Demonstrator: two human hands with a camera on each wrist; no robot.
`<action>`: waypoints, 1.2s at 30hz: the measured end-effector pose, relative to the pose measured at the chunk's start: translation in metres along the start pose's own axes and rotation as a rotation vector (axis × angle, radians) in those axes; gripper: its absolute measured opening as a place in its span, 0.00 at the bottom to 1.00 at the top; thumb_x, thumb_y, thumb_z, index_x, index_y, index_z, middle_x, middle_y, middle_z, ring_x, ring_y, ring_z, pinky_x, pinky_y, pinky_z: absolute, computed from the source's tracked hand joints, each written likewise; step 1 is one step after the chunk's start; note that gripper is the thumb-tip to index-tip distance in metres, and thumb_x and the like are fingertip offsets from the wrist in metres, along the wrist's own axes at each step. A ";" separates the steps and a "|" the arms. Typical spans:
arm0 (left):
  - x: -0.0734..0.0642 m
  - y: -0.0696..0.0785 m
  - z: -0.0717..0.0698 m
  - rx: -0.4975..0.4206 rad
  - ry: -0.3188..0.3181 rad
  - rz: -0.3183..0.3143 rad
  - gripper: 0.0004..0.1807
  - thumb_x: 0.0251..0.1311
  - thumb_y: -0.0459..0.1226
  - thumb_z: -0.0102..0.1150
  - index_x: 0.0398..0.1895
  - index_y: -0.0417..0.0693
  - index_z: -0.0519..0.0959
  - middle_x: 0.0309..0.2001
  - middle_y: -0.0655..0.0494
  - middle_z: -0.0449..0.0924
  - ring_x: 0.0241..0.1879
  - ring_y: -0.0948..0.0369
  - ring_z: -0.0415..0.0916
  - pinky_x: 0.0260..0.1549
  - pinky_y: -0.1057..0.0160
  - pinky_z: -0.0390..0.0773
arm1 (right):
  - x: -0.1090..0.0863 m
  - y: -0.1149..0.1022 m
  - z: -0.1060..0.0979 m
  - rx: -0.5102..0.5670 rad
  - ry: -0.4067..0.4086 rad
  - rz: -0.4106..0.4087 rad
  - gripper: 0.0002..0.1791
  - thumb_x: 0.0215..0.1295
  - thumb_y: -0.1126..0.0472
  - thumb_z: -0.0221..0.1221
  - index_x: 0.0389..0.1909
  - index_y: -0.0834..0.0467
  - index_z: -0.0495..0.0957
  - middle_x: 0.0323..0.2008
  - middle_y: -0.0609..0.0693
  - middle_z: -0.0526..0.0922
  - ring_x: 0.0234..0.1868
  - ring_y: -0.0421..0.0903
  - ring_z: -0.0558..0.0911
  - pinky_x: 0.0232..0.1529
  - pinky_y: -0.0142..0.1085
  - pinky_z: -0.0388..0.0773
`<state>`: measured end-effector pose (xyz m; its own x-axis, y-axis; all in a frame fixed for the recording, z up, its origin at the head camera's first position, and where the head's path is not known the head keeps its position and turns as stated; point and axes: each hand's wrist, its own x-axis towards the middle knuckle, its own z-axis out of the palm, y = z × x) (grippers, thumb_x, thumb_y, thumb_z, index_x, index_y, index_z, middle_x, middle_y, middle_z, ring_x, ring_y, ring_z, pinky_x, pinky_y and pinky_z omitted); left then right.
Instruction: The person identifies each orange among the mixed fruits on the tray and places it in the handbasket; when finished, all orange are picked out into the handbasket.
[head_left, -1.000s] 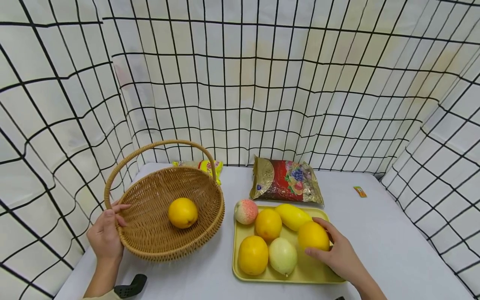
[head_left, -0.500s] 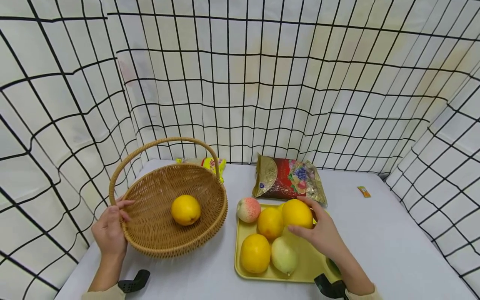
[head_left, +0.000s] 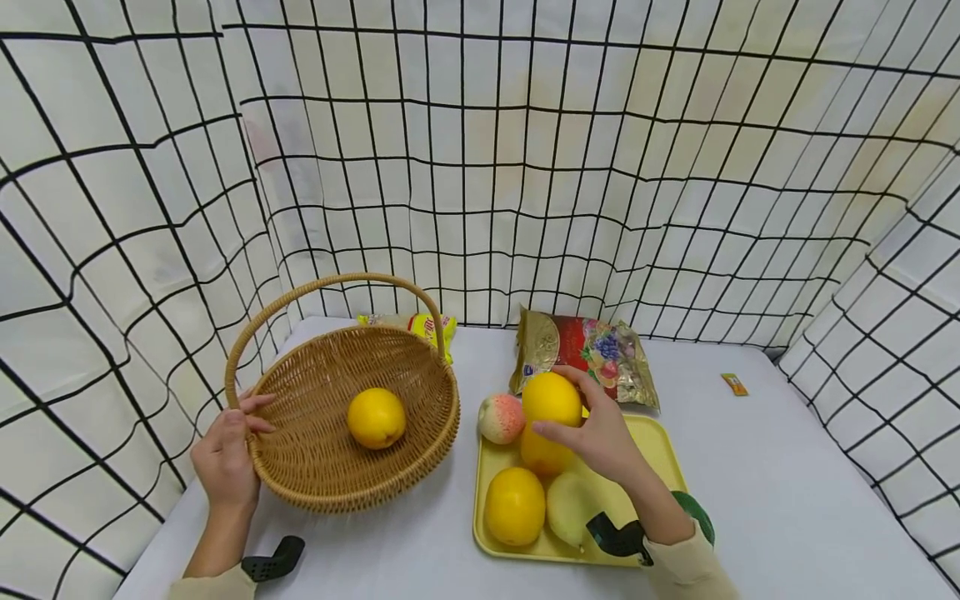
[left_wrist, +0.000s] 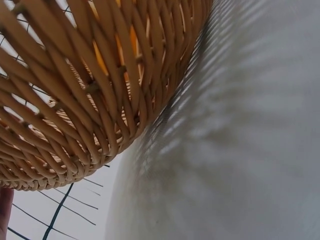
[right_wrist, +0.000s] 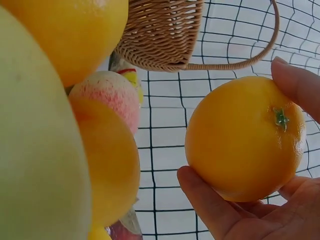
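Over the tray's (head_left: pixel 660 446) far edge, toward its far-left corner, I see the right hand (head_left: pixel 603 433) pinching a lifted orange (head_left: pixel 552 397) between thumb and fingers, apart from the fruit on the tray. It has just crossed from the tray's right side, so I judge the carry partway along, with the basket (head_left: pixel 307 392) now nearer. Compared with 1 second ago, the lifted orange is higher and close beside the peach (head_left: pixel 502 418). Unchanged, the left hand (head_left: pixel 228 462) grips the tilted basket's left rim, and 1 yellow-orange fruit (head_left: pixel 377 418) lies inside.
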<state>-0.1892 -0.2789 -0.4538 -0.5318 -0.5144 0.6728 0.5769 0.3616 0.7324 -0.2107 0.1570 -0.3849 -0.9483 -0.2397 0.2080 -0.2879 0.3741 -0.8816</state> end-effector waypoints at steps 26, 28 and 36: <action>-0.001 0.000 -0.001 0.048 -0.032 0.074 0.23 0.67 0.30 0.44 0.14 0.31 0.79 0.39 0.53 0.86 0.56 0.55 0.75 0.60 0.68 0.68 | 0.023 -0.032 0.072 0.155 -0.044 -0.062 0.40 0.52 0.54 0.73 0.67 0.37 0.67 0.62 0.44 0.70 0.55 0.50 0.75 0.50 0.45 0.78; -0.001 -0.001 0.000 0.045 -0.032 0.091 0.23 0.67 0.29 0.44 0.14 0.32 0.79 0.39 0.53 0.86 0.56 0.56 0.76 0.60 0.68 0.68 | 0.023 -0.034 0.075 0.187 -0.050 -0.051 0.39 0.52 0.53 0.73 0.66 0.34 0.68 0.63 0.43 0.69 0.56 0.50 0.74 0.49 0.45 0.78; -0.001 -0.003 -0.001 0.049 -0.021 0.102 0.23 0.66 0.28 0.43 0.13 0.29 0.78 0.38 0.51 0.85 0.56 0.58 0.76 0.59 0.69 0.68 | 0.026 -0.049 0.087 0.131 -0.070 -0.107 0.39 0.52 0.53 0.73 0.65 0.38 0.69 0.63 0.46 0.68 0.53 0.51 0.73 0.44 0.41 0.79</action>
<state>-0.1900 -0.2803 -0.4567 -0.4852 -0.4571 0.7454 0.5978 0.4488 0.6643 -0.2099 0.0539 -0.3729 -0.9004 -0.3350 0.2777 -0.3624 0.2241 -0.9047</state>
